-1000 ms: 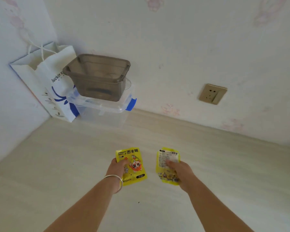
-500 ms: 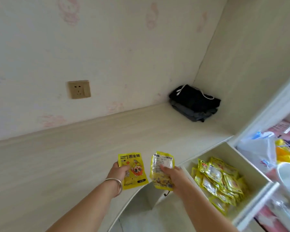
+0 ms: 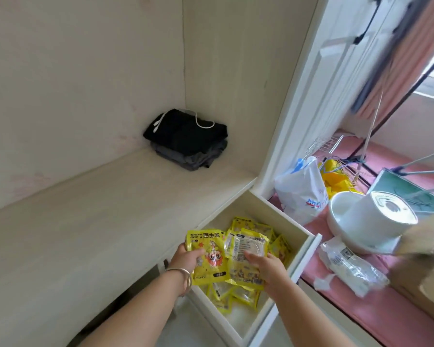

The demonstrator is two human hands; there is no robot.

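My left hand (image 3: 187, 259) grips a yellow hand-warmer packet (image 3: 208, 256) with a cartoon figure on its front. My right hand (image 3: 267, 270) holds a second yellow packet (image 3: 247, 261), its printed back side up. Both packets hang over an open white drawer (image 3: 308, 244) that holds several more yellow packets (image 3: 258, 227). A silver bangle sits on my left wrist.
A pale wooden desktop (image 3: 98, 221) runs left of the drawer, with folded dark clothes (image 3: 187, 140) in its back corner. To the right lie a white plastic bag (image 3: 302, 191), a white bowl and appliance (image 3: 376, 221), and a clear wrapped pack (image 3: 351, 266) on a pink surface.
The view swung right, from the bins and paper bag to the drawer. Both hands carried their packets from over the desktop to above the open drawer.
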